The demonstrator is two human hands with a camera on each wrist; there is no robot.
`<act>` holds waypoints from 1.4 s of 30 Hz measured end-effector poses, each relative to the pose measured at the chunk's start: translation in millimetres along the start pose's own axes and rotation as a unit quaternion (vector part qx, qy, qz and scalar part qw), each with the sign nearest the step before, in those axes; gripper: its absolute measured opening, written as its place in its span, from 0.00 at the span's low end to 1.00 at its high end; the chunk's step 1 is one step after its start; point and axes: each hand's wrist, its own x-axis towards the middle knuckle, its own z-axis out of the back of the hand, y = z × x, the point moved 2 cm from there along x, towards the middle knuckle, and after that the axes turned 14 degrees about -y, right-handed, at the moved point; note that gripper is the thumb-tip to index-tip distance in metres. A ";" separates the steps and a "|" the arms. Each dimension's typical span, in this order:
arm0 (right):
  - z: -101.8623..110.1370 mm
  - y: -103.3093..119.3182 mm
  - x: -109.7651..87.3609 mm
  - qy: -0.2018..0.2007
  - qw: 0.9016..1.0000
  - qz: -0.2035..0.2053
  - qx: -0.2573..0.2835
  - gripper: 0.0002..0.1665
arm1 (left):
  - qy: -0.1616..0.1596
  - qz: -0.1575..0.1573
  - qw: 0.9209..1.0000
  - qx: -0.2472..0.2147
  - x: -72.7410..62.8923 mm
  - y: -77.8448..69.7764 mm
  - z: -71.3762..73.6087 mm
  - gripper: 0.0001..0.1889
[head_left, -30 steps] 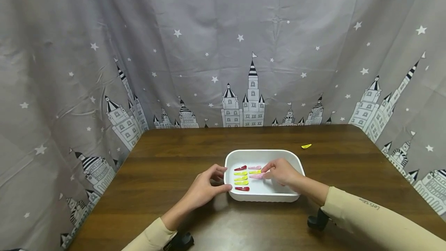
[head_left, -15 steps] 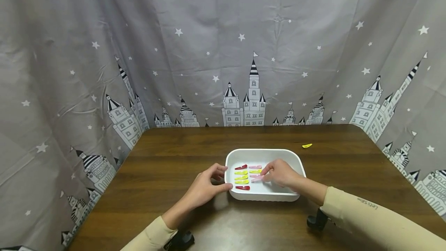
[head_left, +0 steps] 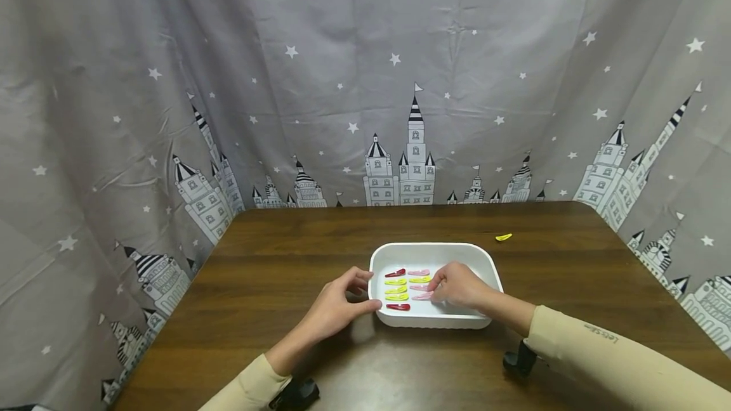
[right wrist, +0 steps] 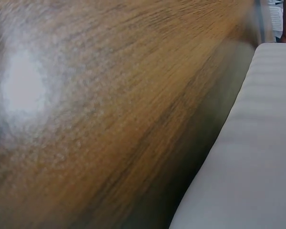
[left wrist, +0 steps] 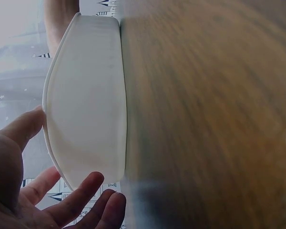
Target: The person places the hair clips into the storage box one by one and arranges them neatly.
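Observation:
In the head view, a white tray (head_left: pixel 457 322) holds two columns of snap hair clips. The left column has a red hair clip (head_left: pixel 395 273) at the back, several yellow hair clips (head_left: pixel 396 290) and a red hair clip (head_left: pixel 398 307) in front. A pink hair clip (head_left: pixel 419 272) and a yellow one (head_left: pixel 419 280) head the right column. Below them lie a pink hair clip (head_left: pixel 419 288) and another pink hair clip (head_left: pixel 421 296), whose right end my right hand (head_left: pixel 461 285) pinches. My left hand (head_left: pixel 337 303) holds the tray's left end, thumb and fingers on its rim (left wrist: pixel 46 102).
A single yellow hair clip (head_left: pixel 504 237) lies on the brown wooden table (head_left: pixel 297 252), behind the tray's right corner. A grey curtain (head_left: pixel 320 49) with castles and stars hangs behind the table. The right wrist view shows only tabletop and the tray's outer wall (right wrist: pixel 257 157).
My right hand has drawn one pink hair clip a little toward me, apart from the other pink one, so two now lie one below the other. The left hand has stayed on the tray.

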 end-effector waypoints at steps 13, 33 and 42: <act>-3.0 2.5 3.1 0.004 0.999 0.018 -0.038 0.06 | 0.002 0.002 1.000 0.001 0.9 -2.7 1.0 0.29; -2.4 3.4 1.1 -0.006 0.998 0.030 -0.050 0.06 | 0.001 0.004 1.000 -0.004 -0.2 -3.8 0.7 0.28; -2.3 4.3 -0.2 0.000 0.998 0.030 -0.054 0.06 | 0.001 -0.001 1.000 -0.003 -0.3 -4.4 1.5 0.29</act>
